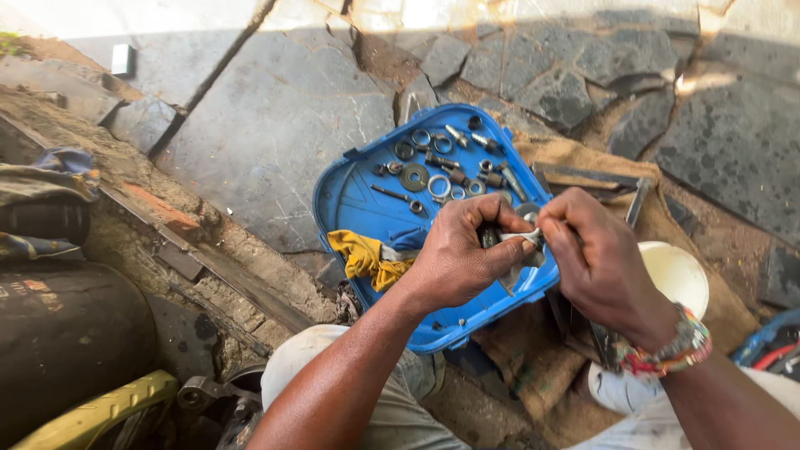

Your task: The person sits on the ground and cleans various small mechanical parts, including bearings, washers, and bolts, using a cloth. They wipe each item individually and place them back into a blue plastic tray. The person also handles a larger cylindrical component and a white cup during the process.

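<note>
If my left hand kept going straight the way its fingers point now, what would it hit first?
Most likely the right hand: the left hand points rightward at it, with only the small pale scrap pinched between them. Depth is hard to judge here.

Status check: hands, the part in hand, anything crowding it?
Left hand grips small dark part; right hand pinches pale strip on it. Blue tray underneath.

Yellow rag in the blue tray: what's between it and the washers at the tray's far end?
Bare blue tray floor lies between the yellow rag and the washers; only a thin pin sits at that stretch's far edge, in the head view.
</note>
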